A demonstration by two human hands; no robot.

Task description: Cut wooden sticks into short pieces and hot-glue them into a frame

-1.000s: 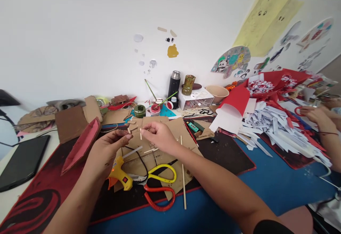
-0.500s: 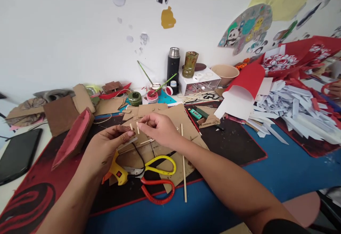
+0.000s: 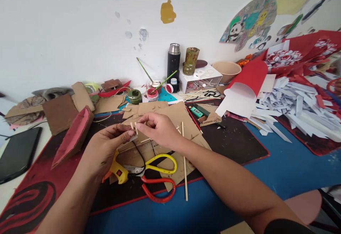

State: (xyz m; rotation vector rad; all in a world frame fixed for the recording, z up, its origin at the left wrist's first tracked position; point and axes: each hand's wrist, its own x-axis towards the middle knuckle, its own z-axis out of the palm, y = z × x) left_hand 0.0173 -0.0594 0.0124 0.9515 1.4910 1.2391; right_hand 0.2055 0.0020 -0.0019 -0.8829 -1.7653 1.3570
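My left hand is closed, its thumb and fingers pinching a short wooden stick that stands upright; a small dark piece shows beside it, mostly hidden. Just to the right, my right hand pinches a second short wooden stick by its upper end, close beside the first. Both hands hover over brown cardboard sheets. Below them lie a yellow glue gun and scissors with one yellow and one red handle. A long wooden stick rests under my right forearm.
A cardboard boat shape with a pink inside lies at left, near a black tablet. Paint jars, a black thermos and a white box stand behind. At right are paper strips and another person's hand.
My right hand has brought its short stick slightly left and down, right up against the piece in my left hand. The camera view has shifted a little.
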